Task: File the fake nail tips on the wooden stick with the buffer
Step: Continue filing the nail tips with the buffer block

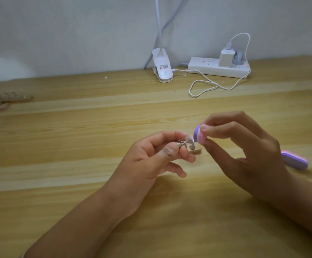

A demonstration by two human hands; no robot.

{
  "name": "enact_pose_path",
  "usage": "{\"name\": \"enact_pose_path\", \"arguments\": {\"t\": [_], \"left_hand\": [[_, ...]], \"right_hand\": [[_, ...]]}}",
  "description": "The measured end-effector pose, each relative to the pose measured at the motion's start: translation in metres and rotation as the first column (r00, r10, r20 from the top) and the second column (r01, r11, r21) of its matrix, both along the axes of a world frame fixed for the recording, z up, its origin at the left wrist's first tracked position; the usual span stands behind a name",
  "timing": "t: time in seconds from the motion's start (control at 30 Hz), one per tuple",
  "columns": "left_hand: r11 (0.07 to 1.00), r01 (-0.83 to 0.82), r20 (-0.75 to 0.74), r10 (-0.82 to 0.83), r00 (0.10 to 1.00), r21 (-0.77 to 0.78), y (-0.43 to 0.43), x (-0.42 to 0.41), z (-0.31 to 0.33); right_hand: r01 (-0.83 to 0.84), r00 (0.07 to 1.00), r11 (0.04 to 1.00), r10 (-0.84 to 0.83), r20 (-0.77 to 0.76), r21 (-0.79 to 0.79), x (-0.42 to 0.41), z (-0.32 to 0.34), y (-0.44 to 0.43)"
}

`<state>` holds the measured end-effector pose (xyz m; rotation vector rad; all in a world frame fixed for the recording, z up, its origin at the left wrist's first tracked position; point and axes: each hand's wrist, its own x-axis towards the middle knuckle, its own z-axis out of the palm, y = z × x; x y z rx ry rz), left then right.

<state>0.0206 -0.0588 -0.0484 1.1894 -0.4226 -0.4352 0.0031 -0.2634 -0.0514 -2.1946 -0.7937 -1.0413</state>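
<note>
The wooden stick [252, 151] shows only as a short pale tan end poking out past the left hand [157, 157], which curls its fingers and thumb round the rest of it above the middle of the table [77, 146]. A translucent, rounded fake nail tip [245, 140] stands up from the stick on a small shiny mount.

The buffer [254, 135] is a soft-looking block with rounded corners, layered purple, white and pink. Its end touches the nail tip. The right hand [248, 151] pinches it between thumb and forefinger, with the other fingers bent and fanned above. Both forearms reach in from the lower edge and converge.

A purple and pink rounded piece [294, 160] lies on the table just past the right hand. I cannot tell whether it belongs to the same buffer.

The table is light wood with long grain stripes. At its back stand a white clip lamp base [162, 71] and a white power strip [218, 68] with a looping cable [212, 86]. Blurred strips [2, 101] lie at far left.
</note>
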Motion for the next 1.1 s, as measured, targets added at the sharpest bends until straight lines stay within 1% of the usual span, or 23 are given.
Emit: {"name": "enact_pose_path", "arguments": {"t": [0.07,0.2,0.3,0.37,0.43,0.5,0.57,0.77,0.9,1.0,1.1], "left_hand": [[1.000,-0.011,-0.005,0.011,1.000,-0.010,0.001,0.000,0.000],[1.000,-0.020,0.001,0.020,1.000,-0.018,0.001,0.001,-0.001],[1.000,-0.026,0.019,0.027,0.999,-0.010,0.001,0.001,-0.002],[0.999,-0.031,0.051,0.031,0.998,0.012,0.000,0.000,-0.003],[0.998,-0.032,0.112,0.026,0.993,0.053,0.000,-0.001,-0.004],[0.995,-0.032,0.175,0.015,0.984,0.091,-0.002,-0.002,-0.005],[0.993,-0.034,0.223,0.009,0.975,0.111,-0.002,-0.002,-0.006],[0.987,-0.044,0.316,-0.008,0.949,0.157,-0.001,-0.001,-0.007],[0.985,-0.063,0.323,0.008,0.947,0.159,-0.001,-0.001,-0.007],[0.986,-0.074,0.325,0.022,0.946,0.149,0.000,-0.001,-0.006],[0.986,-0.083,0.334,0.030,0.942,0.144,0.000,-0.001,-0.006]], "right_hand": [[0.022,1.000,0.999,-0.022,-0.020,0.025,0.002,-0.001,-0.002],[0.064,0.992,0.990,-0.049,-0.119,0.129,0.004,-0.001,-0.003],[0.020,0.975,0.980,0.025,-0.221,0.198,0.001,0.000,0.000],[-0.013,0.942,0.971,0.093,-0.321,0.240,-0.003,0.003,0.002],[-0.064,0.894,0.972,0.157,-0.419,0.228,-0.008,0.005,0.002],[-0.117,0.855,0.973,0.200,-0.479,0.198,-0.011,0.007,0.003],[-0.155,0.845,0.973,0.220,-0.488,0.171,-0.012,0.008,0.003],[-0.158,0.874,0.978,0.201,-0.442,0.134,-0.007,0.005,0.005],[-0.151,0.898,0.980,0.191,-0.396,0.129,-0.003,0.003,0.003],[-0.145,0.900,0.979,0.190,-0.393,0.142,-0.001,0.002,0.002],[-0.172,0.888,0.976,0.211,-0.408,0.132,0.000,0.002,0.001]]}}
